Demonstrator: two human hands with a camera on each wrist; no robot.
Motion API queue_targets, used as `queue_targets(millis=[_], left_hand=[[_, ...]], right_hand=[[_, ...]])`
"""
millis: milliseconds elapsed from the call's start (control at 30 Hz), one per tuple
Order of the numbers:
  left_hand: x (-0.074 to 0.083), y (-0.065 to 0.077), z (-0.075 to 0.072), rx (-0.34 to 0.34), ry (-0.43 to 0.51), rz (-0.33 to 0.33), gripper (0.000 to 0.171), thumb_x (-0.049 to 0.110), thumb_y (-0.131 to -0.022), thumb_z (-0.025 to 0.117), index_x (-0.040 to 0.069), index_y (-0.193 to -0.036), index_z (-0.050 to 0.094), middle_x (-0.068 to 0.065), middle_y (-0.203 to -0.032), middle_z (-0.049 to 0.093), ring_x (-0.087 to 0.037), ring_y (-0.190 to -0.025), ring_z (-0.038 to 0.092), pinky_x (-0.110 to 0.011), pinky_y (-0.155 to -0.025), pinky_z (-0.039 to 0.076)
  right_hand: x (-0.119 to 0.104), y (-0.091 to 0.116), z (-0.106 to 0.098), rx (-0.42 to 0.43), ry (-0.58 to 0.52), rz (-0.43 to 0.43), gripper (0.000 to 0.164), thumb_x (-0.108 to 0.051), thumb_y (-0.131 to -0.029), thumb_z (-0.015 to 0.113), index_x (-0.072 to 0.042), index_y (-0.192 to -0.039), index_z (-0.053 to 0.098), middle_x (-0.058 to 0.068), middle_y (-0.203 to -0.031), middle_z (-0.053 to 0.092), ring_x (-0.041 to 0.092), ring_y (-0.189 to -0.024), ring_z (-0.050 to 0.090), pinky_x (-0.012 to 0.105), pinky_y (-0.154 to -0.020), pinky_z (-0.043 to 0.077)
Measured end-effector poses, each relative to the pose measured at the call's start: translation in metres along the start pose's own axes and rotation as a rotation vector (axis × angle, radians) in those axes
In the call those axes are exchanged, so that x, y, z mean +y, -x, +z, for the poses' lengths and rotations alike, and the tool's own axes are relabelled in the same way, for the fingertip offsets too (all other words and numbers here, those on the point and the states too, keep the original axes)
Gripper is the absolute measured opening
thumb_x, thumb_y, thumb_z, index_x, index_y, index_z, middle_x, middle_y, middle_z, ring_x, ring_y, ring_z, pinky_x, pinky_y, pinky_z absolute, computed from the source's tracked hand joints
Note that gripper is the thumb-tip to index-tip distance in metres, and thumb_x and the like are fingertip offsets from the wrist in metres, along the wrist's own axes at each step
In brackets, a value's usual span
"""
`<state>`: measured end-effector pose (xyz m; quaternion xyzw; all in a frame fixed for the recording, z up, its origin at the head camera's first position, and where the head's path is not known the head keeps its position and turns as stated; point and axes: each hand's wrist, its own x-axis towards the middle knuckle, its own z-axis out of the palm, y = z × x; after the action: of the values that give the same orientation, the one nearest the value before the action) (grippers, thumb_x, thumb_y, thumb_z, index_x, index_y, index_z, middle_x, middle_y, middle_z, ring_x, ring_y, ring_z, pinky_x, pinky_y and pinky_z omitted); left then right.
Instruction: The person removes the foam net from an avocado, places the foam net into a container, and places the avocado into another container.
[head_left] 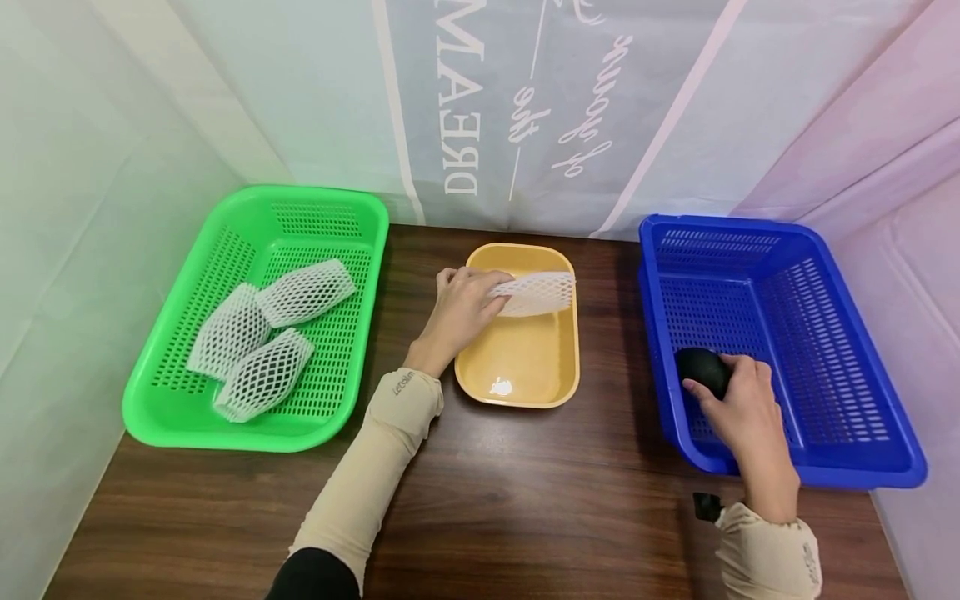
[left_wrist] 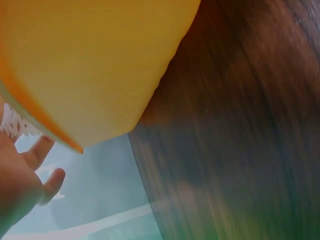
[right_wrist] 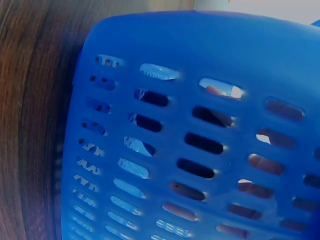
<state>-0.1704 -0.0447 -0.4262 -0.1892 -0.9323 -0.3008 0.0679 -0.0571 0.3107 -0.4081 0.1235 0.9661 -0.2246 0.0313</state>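
My left hand (head_left: 468, 308) pinches one end of a white foam fruit net (head_left: 536, 294) above the yellow tray (head_left: 517, 402). The net looks flattish and hangs over the tray's far half. In the left wrist view, the tray's outer wall (left_wrist: 100, 60) hides most of the net, and part of the hand (left_wrist: 22, 185) shows. Inside the blue basket (head_left: 862, 350), near its left wall, my right hand (head_left: 750, 408) grips a dark, smooth, rounded fruit (head_left: 702, 372), avocado-like. Only pieces of fruit and hand show through the slots in the right wrist view.
On the left stands a green basket (head_left: 255, 442) holding several white foam nets (head_left: 264, 375); the lowest looks darker inside. All containers rest on a brown wooden table (head_left: 517, 492). A printed curtain (head_left: 517, 108) hangs behind, with pale fabric on both sides.
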Motion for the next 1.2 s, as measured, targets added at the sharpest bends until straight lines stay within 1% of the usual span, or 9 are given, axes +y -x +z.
queue_targets(millis=[133, 300, 400, 533, 733, 967, 1200], left_hand=[[0.001, -0.001, 0.004, -0.024, -0.017, -0.019, 0.024, 0.027, -0.096, 0.065, 0.022, -0.119, 0.070, 0.006, -0.119, 0.072, -0.026, -0.115, 0.057, -0.053, -0.108, 0.026], [0.000, -0.003, 0.008, -0.032, -0.031, -0.031, 0.024, 0.028, -0.096, 0.064, 0.023, -0.119, 0.069, 0.007, -0.121, 0.072, -0.027, -0.118, 0.057, -0.056, -0.110, 0.023], [-0.001, -0.003, 0.011, -0.050, -0.036, -0.043, 0.027, 0.028, -0.096, 0.064, 0.022, -0.122, 0.068, 0.006, -0.124, 0.071, -0.027, -0.119, 0.056, -0.058, -0.111, 0.021], [-0.002, -0.002, 0.013, -0.070, -0.047, -0.057, 0.029, 0.027, -0.096, 0.065, 0.022, -0.125, 0.066, 0.006, -0.126, 0.070, -0.028, -0.120, 0.055, -0.060, -0.112, 0.020], [-0.003, 0.000, 0.014, -0.070, -0.064, -0.058, 0.032, 0.027, -0.095, 0.066, 0.022, -0.127, 0.064, 0.005, -0.125, 0.070, -0.028, -0.121, 0.055, -0.063, -0.112, 0.021], [-0.003, 0.001, 0.013, -0.067, -0.073, -0.050, 0.039, 0.028, -0.094, 0.068, 0.021, -0.132, 0.060, 0.001, -0.132, 0.067, -0.029, -0.123, 0.054, -0.061, -0.112, 0.021], [-0.002, 0.002, 0.010, -0.073, -0.085, -0.052, 0.044, 0.029, -0.094, 0.069, 0.021, -0.135, 0.056, -0.002, -0.135, 0.064, -0.029, -0.122, 0.054, -0.058, -0.111, 0.021]], right_hand=[[0.001, 0.000, 0.000, -0.013, 0.007, 0.005, 0.069, -0.028, -0.094, 0.065, 0.015, -0.139, 0.036, 0.045, -0.134, 0.033, 0.059, -0.109, 0.042, 0.069, -0.080, 0.035], [0.001, 0.001, 0.001, -0.021, 0.008, 0.016, 0.067, -0.027, -0.094, 0.065, 0.015, -0.137, 0.037, 0.044, -0.132, 0.034, 0.057, -0.105, 0.043, 0.067, -0.078, 0.037], [0.001, 0.002, 0.001, -0.037, 0.004, 0.034, 0.068, -0.029, -0.095, 0.065, 0.016, -0.136, 0.036, 0.045, -0.131, 0.033, 0.057, -0.102, 0.044, 0.066, -0.076, 0.037], [0.001, 0.002, 0.001, -0.050, 0.006, 0.059, 0.071, -0.033, -0.095, 0.064, 0.018, -0.135, 0.034, 0.046, -0.130, 0.032, 0.059, -0.099, 0.044, 0.066, -0.076, 0.037], [0.001, 0.001, 0.001, -0.037, 0.009, 0.085, 0.072, -0.032, -0.094, 0.065, 0.019, -0.134, 0.035, 0.047, -0.126, 0.036, 0.062, -0.101, 0.044, 0.067, -0.077, 0.037], [0.001, 0.001, 0.001, -0.033, 0.013, 0.090, 0.074, -0.032, -0.095, 0.064, 0.018, -0.139, 0.032, 0.049, -0.129, 0.035, 0.063, -0.105, 0.043, 0.068, -0.079, 0.037], [0.002, 0.002, 0.001, -0.035, 0.016, 0.092, 0.074, -0.032, -0.095, 0.063, 0.015, -0.143, 0.031, 0.048, -0.133, 0.033, 0.064, -0.107, 0.042, 0.070, -0.080, 0.037]])
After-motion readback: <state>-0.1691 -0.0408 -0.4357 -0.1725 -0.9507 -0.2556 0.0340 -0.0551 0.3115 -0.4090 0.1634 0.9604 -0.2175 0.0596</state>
